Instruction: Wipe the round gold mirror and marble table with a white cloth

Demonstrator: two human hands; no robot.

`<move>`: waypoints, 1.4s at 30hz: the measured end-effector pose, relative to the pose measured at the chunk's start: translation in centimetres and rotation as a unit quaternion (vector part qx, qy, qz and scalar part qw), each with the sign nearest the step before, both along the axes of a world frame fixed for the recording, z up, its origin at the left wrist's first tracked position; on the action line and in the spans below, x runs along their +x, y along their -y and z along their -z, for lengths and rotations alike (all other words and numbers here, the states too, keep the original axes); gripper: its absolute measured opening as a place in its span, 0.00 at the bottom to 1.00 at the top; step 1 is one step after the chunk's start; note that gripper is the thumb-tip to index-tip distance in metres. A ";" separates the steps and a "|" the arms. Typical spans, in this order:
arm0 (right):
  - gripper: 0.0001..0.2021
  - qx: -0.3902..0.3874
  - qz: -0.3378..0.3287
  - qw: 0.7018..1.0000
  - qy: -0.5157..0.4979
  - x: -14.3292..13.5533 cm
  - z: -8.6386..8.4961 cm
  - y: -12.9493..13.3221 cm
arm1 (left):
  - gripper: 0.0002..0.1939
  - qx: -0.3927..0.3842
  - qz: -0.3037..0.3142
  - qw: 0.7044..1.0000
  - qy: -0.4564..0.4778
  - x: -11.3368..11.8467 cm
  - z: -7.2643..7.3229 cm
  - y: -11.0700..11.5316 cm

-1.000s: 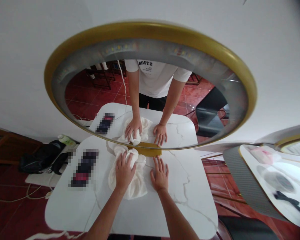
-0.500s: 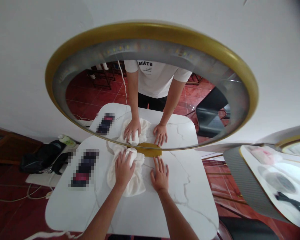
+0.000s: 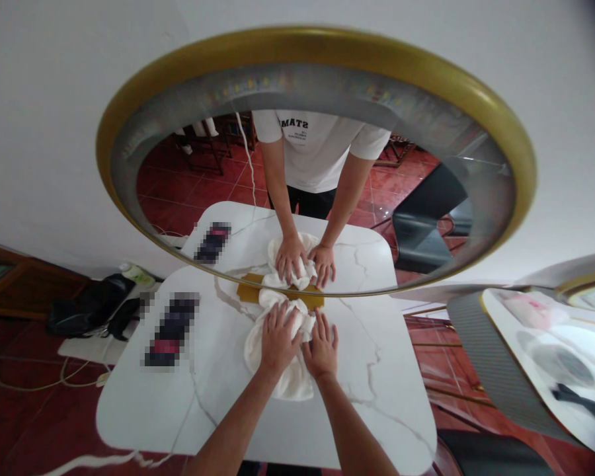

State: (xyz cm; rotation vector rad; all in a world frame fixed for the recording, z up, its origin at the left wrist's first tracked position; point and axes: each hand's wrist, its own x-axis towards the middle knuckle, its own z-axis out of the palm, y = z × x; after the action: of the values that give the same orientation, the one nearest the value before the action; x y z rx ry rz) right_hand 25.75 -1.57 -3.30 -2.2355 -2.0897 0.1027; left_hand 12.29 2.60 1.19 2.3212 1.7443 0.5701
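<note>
A crumpled white cloth (image 3: 292,380) lies on the white marbled table (image 3: 143,410), near the gold base (image 3: 250,293) of a round mirror (image 3: 518,152). My left hand (image 3: 280,337) presses on the cloth from above, its fingers bent over the bunched fabric. Just to the right, my right hand (image 3: 321,345) rests on the table with fingers spread, its left side touching the cloth's edge. Both hands and the cloth also show in the mirror's reflection.
A blurred-out dark object (image 3: 172,330) lies on the table's left part. Right of the table stand a black chair (image 3: 490,453) and a second white-topped table (image 3: 525,350). A black bag (image 3: 86,307) sits at the left. The mirror overhangs the table's back edge.
My left hand and the cloth have moved right, close up to my right hand, which now touches the cloth. More of the gold base shows on the left.
</note>
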 end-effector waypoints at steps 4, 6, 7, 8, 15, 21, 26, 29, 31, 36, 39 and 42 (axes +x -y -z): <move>0.30 -0.001 0.005 1.000 -0.001 0.0 -0.2 -0.1 | 0.27 0.004 -0.022 1.000 -0.020 -2.1 0.1 -0.5; 0.31 0.000 0.013 1.000 0.000 -0.2 -0.4 -0.2 | 0.26 0.010 -0.043 0.998 -0.033 -3.8 0.3 -1.0; 0.32 0.000 0.017 1.000 0.000 -0.2 -0.5 -0.3 | 0.26 0.014 -0.055 0.998 -0.038 -4.7 0.4 -1.2; 0.32 -0.001 0.020 1.000 0.001 -0.3 -0.6 -0.3 | 0.26 0.017 -0.070 0.997 -0.043 -5.6 0.5 -1.4; 0.33 -0.005 0.022 1.000 0.003 -0.3 -0.8 -0.3 | 0.25 0.019 -0.146 0.987 -0.063 -9.5 0.8 -2.8; 0.33 -0.007 0.022 1.000 0.006 -0.4 -0.9 -0.4 | 0.25 0.026 -0.145 0.988 -0.049 -8.2 1.0 -2.4; 0.32 -0.003 0.024 1.000 0.005 -0.5 -1.0 -0.4 | 0.25 0.022 -0.104 0.994 -0.023 -5.5 1.1 -1.7; 0.32 -0.004 0.025 1.000 0.006 -0.5 -0.9 -0.4 | 0.26 0.024 -0.076 0.997 -0.018 -3.9 1.2 -1.2; 0.33 -0.003 0.022 1.000 0.004 -0.5 -0.9 -0.4 | 0.26 0.022 -0.060 0.998 -0.018 -3.0 1.2 -1.0; 0.33 0.005 0.024 1.000 -0.004 -0.4 -0.8 -0.4 | 0.26 0.011 -0.041 0.999 -0.019 -1.8 1.0 -0.7; 0.33 0.007 0.028 1.000 -0.006 -0.3 -0.8 -0.4 | 0.26 0.009 -0.034 0.999 -0.024 -1.9 0.8 -0.8; 0.34 0.006 0.027 1.000 -0.006 -0.3 -0.9 -0.4 | 0.27 0.009 -0.021 0.999 -0.030 -2.6 0.7 -0.8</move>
State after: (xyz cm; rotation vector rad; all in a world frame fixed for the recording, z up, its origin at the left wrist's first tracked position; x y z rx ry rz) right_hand 25.45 -1.16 -2.43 -2.2772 -2.0155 0.0984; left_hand 9.66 3.42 0.49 2.3419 1.8270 0.5303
